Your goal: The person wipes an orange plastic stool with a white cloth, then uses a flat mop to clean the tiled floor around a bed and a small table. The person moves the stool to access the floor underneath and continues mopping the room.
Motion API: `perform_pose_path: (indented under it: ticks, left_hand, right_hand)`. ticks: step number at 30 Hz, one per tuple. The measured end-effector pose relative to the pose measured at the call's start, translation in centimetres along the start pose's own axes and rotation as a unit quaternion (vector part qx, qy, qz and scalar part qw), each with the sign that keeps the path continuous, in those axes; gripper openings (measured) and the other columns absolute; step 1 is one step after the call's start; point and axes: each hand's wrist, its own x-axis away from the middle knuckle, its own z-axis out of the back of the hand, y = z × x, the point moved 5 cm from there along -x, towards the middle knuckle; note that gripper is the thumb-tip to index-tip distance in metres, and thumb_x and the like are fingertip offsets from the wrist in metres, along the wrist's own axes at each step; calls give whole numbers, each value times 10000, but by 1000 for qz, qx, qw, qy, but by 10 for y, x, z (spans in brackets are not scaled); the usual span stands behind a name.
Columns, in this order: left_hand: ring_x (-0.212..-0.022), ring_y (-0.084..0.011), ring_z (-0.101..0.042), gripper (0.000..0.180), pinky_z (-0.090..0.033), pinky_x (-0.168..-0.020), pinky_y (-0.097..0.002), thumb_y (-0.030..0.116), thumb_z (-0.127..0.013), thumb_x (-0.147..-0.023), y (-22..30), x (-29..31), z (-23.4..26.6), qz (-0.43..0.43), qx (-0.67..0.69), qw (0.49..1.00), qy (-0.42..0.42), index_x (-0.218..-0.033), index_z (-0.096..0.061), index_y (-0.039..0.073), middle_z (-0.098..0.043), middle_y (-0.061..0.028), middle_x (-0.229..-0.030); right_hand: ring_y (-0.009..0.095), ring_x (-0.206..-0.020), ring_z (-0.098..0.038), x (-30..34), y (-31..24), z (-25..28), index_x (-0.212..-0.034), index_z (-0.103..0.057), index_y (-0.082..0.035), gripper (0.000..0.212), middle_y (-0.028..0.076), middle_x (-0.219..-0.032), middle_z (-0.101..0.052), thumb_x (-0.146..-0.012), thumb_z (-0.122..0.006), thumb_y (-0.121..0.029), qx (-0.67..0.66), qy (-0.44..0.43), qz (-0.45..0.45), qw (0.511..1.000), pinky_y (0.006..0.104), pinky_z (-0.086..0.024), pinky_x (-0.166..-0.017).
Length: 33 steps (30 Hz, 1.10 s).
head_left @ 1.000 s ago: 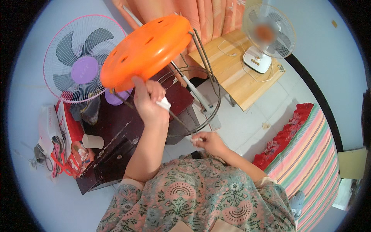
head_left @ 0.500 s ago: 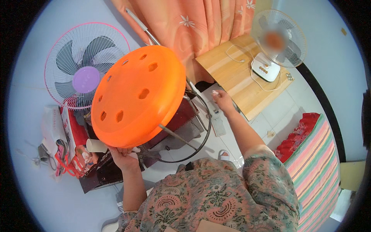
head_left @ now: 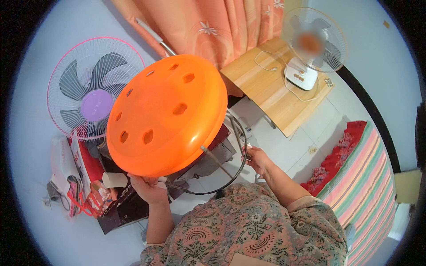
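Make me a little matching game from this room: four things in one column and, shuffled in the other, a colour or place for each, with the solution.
1. stool seat
2. fan at the far left
3. wooden table
4. striped cover

A. under the white-based fan
B. orange, with holes
C. at the right, beside a red frill
D. purple in the middle, pink around the rim

Pairs: 1-B, 2-D, 3-A, 4-C

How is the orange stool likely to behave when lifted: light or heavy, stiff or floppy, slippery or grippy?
The orange stool is probably light for its size, with slim legs and a holed seat. Its metal-looking ring suggests a stiff frame. The smooth, shiny seat may slip a little against the left hand.
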Motion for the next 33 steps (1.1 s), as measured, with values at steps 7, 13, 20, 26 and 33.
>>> perform_pose_path:
  ticks: [7,13,20,26,33]
  left_hand:
    - [-433,-37,-236,332,-175,-420,-217,273,-395,-958,-13,-2,-66,1,72,978,-195,-691,-397,75,-298,51,-513]
    - [-421,-58,-247,382,-193,-411,-236,235,-384,-954,-48,21,-149,91,105,946,-292,-604,-347,87,-308,35,-496]
    - [-429,-44,-285,405,-196,-403,-222,284,-435,-937,-142,38,-253,115,-6,930,-350,-597,-378,72,-350,32,-499]
    - [-459,-43,-300,375,-214,-418,-218,252,-438,-930,-250,17,-314,115,-95,940,-308,-609,-409,60,-363,31,-523]
    - [-451,-68,-261,410,-201,-439,-248,217,-427,-941,-340,-16,-337,118,-157,956,-220,-560,-330,105,-297,33,-499]
  right_hand:
    - [151,-696,-513,64,-10,46,-948,-503,-54,131,28,-790,-506,-923,-462,-175,-71,100,142,982,314,-501,-660]
    - [138,-649,-517,114,-8,111,-917,-501,-66,107,29,-749,-510,-922,-448,-158,-138,185,204,951,268,-476,-581]
    - [143,-672,-535,63,-18,204,-915,-504,-91,88,30,-748,-544,-912,-443,-155,-146,214,162,952,278,-467,-594]
    - [132,-644,-492,-13,-58,253,-875,-520,-119,78,2,-723,-527,-854,-448,-139,-113,212,31,970,287,-417,-568]
    - [156,-566,-504,-120,-97,311,-855,-529,-56,146,54,-683,-537,-882,-444,-171,-96,215,27,972,283,-432,-504]
